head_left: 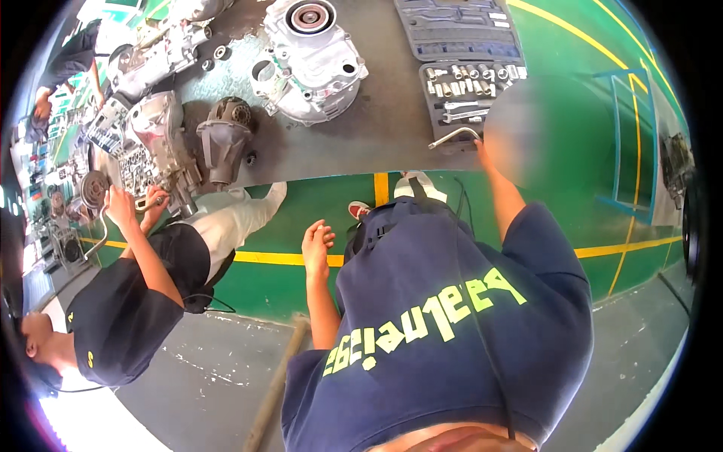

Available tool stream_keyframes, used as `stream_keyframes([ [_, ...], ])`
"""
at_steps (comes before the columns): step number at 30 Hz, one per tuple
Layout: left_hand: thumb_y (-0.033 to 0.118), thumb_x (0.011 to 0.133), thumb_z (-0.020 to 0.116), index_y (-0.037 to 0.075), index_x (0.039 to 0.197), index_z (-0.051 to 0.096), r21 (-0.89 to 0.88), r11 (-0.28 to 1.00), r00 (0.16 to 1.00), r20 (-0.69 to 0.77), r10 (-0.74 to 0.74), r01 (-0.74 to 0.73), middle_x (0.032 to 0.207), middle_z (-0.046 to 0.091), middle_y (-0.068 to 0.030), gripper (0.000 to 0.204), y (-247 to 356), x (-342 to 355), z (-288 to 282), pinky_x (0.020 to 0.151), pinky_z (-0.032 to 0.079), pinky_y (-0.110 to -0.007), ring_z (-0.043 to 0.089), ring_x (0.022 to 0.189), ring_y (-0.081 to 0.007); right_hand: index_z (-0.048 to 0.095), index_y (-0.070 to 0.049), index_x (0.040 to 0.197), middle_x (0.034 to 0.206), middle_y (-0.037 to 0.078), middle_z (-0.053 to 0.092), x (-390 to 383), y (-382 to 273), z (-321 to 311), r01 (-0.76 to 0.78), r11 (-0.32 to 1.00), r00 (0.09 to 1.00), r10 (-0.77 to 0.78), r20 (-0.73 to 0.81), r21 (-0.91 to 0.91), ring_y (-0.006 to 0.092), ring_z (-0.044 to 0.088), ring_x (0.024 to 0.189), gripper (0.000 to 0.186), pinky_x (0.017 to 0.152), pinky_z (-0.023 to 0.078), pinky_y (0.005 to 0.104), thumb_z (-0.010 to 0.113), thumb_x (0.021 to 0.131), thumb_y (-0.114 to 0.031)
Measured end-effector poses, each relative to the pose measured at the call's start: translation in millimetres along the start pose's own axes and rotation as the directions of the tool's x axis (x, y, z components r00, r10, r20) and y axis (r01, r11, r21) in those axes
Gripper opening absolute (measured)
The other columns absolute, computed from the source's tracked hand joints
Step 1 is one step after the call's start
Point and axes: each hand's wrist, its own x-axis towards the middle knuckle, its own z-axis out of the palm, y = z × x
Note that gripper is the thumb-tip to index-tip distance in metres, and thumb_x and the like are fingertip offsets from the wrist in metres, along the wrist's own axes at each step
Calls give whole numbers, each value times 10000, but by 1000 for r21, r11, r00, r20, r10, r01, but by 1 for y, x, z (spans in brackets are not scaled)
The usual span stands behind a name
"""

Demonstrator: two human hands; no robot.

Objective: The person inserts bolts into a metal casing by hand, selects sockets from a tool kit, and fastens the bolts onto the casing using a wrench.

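Observation:
At the table's front edge my right hand (483,148) is closed around one end of a bent metal bar (452,135), which looks like a speed-brace handle. A blurred patch hides part of this hand and what lies beyond it. The bar lies just in front of an open dark socket set case (429,124) with rows of sockets (467,75) and several wrenches (465,111). My left hand (318,239) hangs before my body, away from the table, fingers loosely curled and apart, with nothing in it.
A large silver gearbox housing (316,83) stands mid-table. Left of it sit a dark cast differential-like housing (224,139) and more gearbox parts (158,124). A co-worker (135,301) at the left handles a cranked bar (99,237). A blue frame (616,143) stands at the right.

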Motion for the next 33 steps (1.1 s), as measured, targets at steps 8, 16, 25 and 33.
stream_keyframes([
  [8,232,1000,536,42,1259,574,106,992,995,76,57,-65,1072,645,-68,324,31,0,52,749,491,-263,631,878,-134,570,-85,1013,965,99,670,27,1,-27,300,953,951,-301,66,33,289,613,992,238,880,450,434,609,923,-301],
  [16,256,996,535,27,1263,566,128,987,991,110,80,-94,1045,649,-75,353,33,3,45,754,502,-278,633,885,-133,609,-91,831,800,102,653,-24,-67,-113,518,855,829,-493,-263,31,309,626,809,233,722,476,449,636,895,-314],
  [25,248,1029,492,-8,1191,569,236,864,889,231,395,-445,943,669,-92,313,31,5,42,763,538,-312,660,830,-157,638,-82,858,724,147,645,-150,-219,-164,641,617,738,-658,-147,456,344,635,697,282,614,486,444,677,876,-360],
  [33,187,998,563,21,1178,614,-217,880,905,-52,421,-422,825,599,-10,251,15,-47,-87,645,497,-231,570,693,-74,667,-65,915,729,173,661,-214,-295,-175,643,502,581,-812,59,578,360,660,706,283,647,501,438,691,865,-342],
])
